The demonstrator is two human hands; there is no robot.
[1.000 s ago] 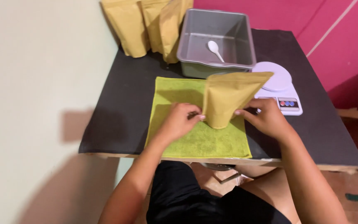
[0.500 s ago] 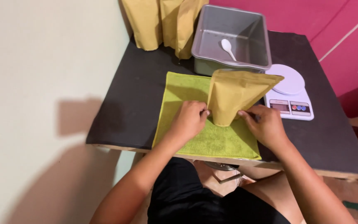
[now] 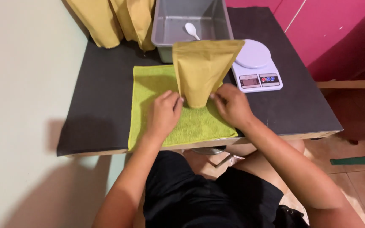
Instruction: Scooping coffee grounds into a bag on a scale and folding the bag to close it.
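1. Black table (image 3: pixel 98 109): carries everything; pale wall on its left, pink wall behind on the right.
2. Green towel (image 3: pixel 148 90): flat on the table at the near edge, centre.
3. Grey tub (image 3: pixel 165 25): behind the towel, touching its far edge or just beside it, can't tell which. White plastic spoon (image 3: pixel 190 30) lies inside.
4. Spare kraft pouches (image 3: pixel 115 19): standing at the back left corner, just left of the tub, leaning together.
5. Kraft stand-up pouch (image 3: pixel 203 67): upright on the towel, base down, wide top edge up and overlapping the tub's front in view.
6. White kitchen scale (image 3: pixel 256 65): right of the pouch, on bare table, display side toward the person.
7. Left hand (image 3: pixel 163 116): on the towel, fingers curled, tips pinching the pouch's lower left corner.
8. Right hand (image 3: pixel 233 105): mirrored, fingers bent, tips gripping the lower right corner of the pouch base.
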